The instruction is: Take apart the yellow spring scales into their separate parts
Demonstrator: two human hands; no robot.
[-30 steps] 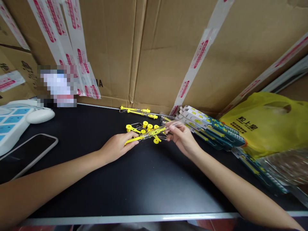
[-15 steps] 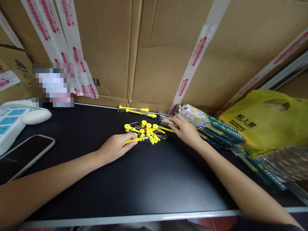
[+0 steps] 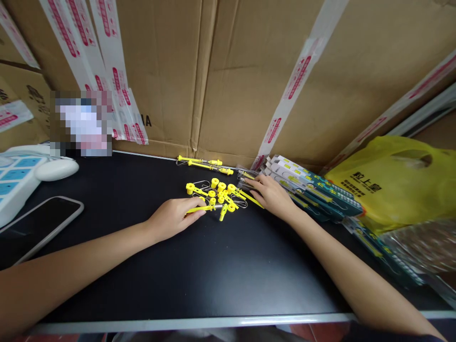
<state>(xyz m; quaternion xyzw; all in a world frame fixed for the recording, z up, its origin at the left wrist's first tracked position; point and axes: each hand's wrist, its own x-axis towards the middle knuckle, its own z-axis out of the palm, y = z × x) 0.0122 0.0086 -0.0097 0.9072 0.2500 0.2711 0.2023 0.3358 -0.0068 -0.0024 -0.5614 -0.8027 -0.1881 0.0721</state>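
Observation:
My left hand is closed on a yellow rod with a metal spring section, which looks like a spring-scale part. A small yellow end piece sits at that rod's right end. Just behind it lies a loose pile of yellow spring-scale parts with wire hooks, partly hidden by my left fingers. My right hand reaches to the pile's right, thumb and fingers apart, over some clear plastic pieces. Below its thumb a yellow rod points out of the pile. Whether the right fingertips touch the clear plastic, I cannot tell.
Two yellow assembled rods lie along the table's back edge. Printed packages are stacked at right, beside a yellow plastic bag. At left are a phone and a white power strip. Cardboard boxes stand behind.
The fingers of my right hand have spread, and more of the clear plastic shows. At the end of the rod in my left hand, the yellow end piece now points downward. The view has shifted slightly.

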